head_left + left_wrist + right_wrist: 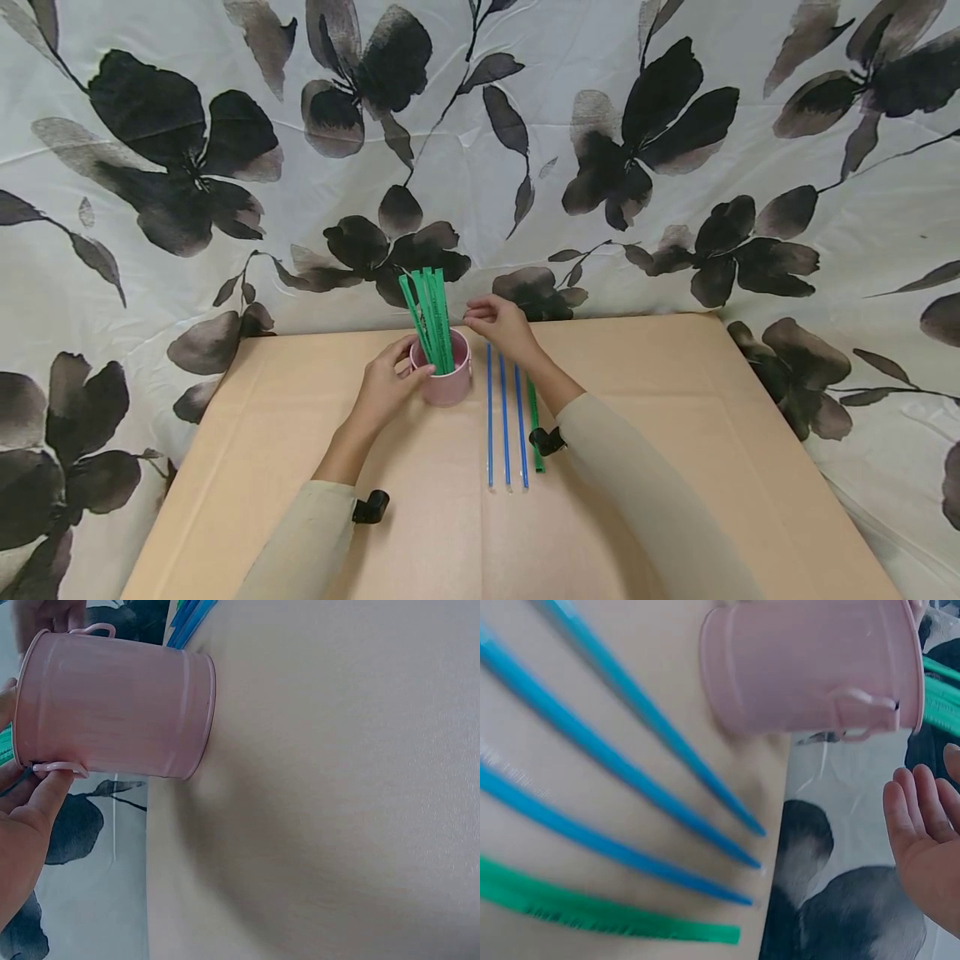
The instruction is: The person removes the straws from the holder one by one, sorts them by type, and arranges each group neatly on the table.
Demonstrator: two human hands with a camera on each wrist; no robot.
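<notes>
Left hand [386, 385] grips the pink cup [444, 375] at its near-left side, fingers curled at the rim; the left wrist view shows a finger [46, 796] touching the small side handle. Cup stands upright on the tan table [675, 433], toward the back edge and left of centre.

Green straws [429, 315] stand bunched in the cup, leaning slightly left, tops well above the rim.

Right hand [498, 323] hovers just right of the straw tops, fingers loosely bent. Head view hints at a pinch, but the right wrist view shows a bare palm and relaxed fingers [919, 814], nothing in them. I read it as holding nothing.

On the table right of the cup: three blue straws [504, 417] lying parallel, apart from each other, and one green straw [534, 425] just right of them, partly under the right forearm.

My read: sorting by colour, greens into the cup, one green left on the table.

To do it well:
- keep the left hand on the cup; the tall bundle makes it top-heavy
- take the loose green near one end, without dragging the blues
- feed it in alongside the bundle, not across it
- move the forearm off the straw first
</notes>
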